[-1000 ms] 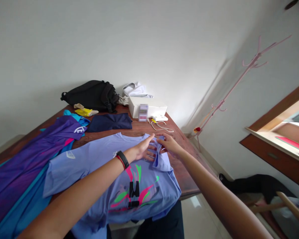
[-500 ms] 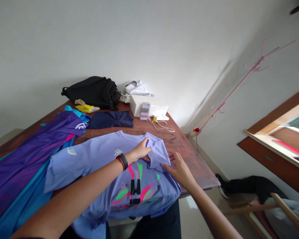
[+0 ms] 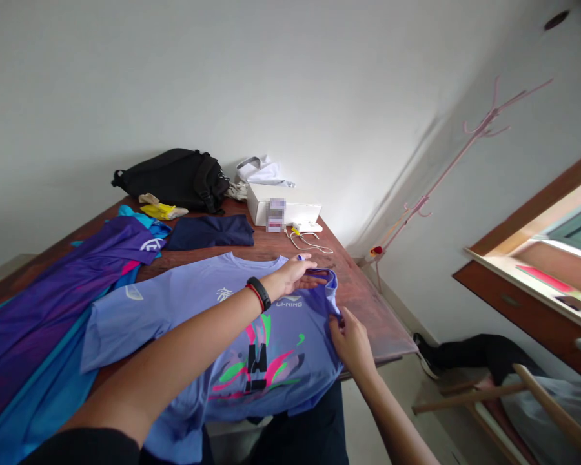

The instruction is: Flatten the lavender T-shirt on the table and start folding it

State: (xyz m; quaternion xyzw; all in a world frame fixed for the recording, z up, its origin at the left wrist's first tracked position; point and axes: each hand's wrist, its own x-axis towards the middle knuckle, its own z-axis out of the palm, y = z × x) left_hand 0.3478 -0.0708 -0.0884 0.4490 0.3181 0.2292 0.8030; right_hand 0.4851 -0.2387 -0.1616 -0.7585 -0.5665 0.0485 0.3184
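Left forearm (image 3: 188, 354) partly hides lavender shirt (image 3: 283, 342); purple garment (image 3: 82, 281) cropped left.

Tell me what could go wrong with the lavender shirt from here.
The lavender shirt hangs past the near edge of the table, so its weight might pull it down. The sleeve is gathered at the right hand, so creases may form there.

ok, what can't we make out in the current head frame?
All in the head view:
- Lavender shirt: part of its front, hidden by the left forearm.
- Right hand: some fingertips, behind the shirt's cloth.
- Small upright item by the white box: its markings, pixelated.
- Purple garment: one end, cut off by the left edge.
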